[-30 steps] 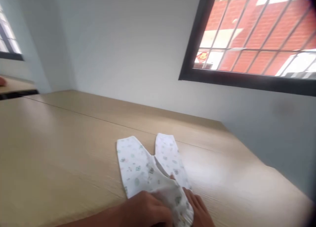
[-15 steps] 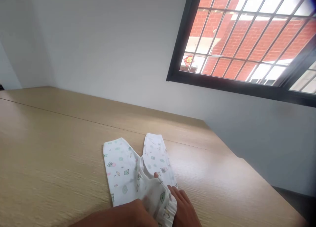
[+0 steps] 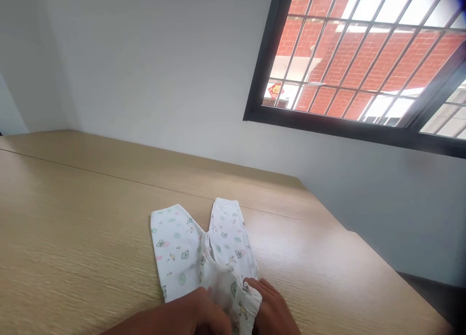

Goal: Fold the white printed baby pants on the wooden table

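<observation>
A small pair of white baby trousers point(image 3: 189, 250) with a printed pattern lies flat on the wooden table point(image 3: 73, 228), legs pointing away from me. Both hands are at the waist end, near the bottom edge of the view. My left hand point(image 3: 196, 313) grips the waistband from the left, with the fabric bunched under its fingers. On the other side my right hand point(image 3: 271, 308) holds the same gathered waistband. The lower part of both hands is cut off by the frame.
The table runs back to a white wall, with a seam line across it. Its right edge point(image 3: 364, 242) drops off to a dark floor. A barred window point(image 3: 364, 63) sits high on the right.
The view has swung to the right and steadied. My hands have slid slightly towards me along the waistband, bunching it more; the trouser legs stay flat.
</observation>
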A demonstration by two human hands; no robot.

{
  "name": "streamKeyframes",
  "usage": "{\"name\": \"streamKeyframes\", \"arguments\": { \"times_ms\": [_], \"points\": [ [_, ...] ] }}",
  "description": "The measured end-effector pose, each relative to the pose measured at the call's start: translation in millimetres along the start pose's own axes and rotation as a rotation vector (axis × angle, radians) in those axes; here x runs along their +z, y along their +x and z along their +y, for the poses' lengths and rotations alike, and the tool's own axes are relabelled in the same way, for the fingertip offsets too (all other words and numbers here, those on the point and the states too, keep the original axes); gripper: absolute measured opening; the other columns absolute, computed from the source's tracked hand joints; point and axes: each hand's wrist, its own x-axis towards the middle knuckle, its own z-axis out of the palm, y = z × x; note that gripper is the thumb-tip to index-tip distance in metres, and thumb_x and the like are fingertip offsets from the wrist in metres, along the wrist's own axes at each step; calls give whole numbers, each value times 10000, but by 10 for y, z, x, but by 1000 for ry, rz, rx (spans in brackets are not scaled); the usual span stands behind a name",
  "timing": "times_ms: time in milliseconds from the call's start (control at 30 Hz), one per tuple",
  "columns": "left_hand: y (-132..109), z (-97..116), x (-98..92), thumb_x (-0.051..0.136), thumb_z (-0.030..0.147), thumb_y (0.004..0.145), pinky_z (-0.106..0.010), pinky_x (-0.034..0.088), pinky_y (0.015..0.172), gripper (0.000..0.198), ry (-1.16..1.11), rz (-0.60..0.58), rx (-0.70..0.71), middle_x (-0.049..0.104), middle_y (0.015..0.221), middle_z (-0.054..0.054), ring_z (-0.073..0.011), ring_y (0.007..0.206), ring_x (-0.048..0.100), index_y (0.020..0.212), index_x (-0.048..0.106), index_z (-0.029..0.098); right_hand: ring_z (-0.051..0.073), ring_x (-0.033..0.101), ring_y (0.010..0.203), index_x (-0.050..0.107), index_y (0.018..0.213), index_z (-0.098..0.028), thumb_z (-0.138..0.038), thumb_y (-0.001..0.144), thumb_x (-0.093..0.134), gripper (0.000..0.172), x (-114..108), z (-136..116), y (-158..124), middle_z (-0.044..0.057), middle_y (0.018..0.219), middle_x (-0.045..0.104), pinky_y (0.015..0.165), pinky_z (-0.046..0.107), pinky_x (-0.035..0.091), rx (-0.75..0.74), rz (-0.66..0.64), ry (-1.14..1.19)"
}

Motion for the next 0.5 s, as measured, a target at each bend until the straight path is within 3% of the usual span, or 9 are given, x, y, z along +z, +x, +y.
{"name": "streamKeyframes", "arguments": {
  "times_ms": [133, 233, 333, 433, 500],
  "points": [
    [41, -115, -186, 632, 465, 803, -216, 315, 520, 333, 245, 18, 73, 504, 641, 12, -110, 592, 446, 680, 524, 176, 181, 574, 691, 594, 783, -195, -116, 833, 491, 140, -239, -148, 102, 56, 848, 619, 598, 278, 427, 6, -144, 182],
    [99, -191, -358, 565, 424, 867, -239, 309, 555, 342, 439, 147, 43, 502, 638, 23, -109, 601, 435, 650, 482, 173, 204, 603, 882, 671, 879, -225, -108, 853, 576, 154, -330, -208, 117, 78, 1073, 602, 747, 295, 488, 28, -218, 164],
    [109, -210, -411, 641, 415, 805, -245, 294, 540, 327, 499, 173, -32, 509, 642, 40, -101, 578, 426, 650, 481, 176, 215, 576, 993, 688, 836, -252, -74, 842, 638, 185, -291, -190, 64, 61, 1149, 575, 878, 339, 482, -52, -169, 118],
    [89, -203, -369, 792, 398, 593, -256, 248, 511, 401, 603, 191, -56, 493, 639, 60, -95, 561, 389, 644, 458, 183, 245, 525, 1074, 666, 786, -241, -51, 818, 638, 194, -228, -159, 26, 64, 1233, 515, 892, 363, 489, -117, -53, 101],
    [81, -189, -342, 809, 350, 528, -266, 223, 508, 433, 698, 220, -60, 485, 652, 65, -97, 569, 365, 642, 425, 186, 278, 480, 1134, 664, 818, -226, -45, 823, 592, 195, -236, -170, 35, 93, 1265, 468, 892, 385, 495, -92, 38, 62]
  ]
}}
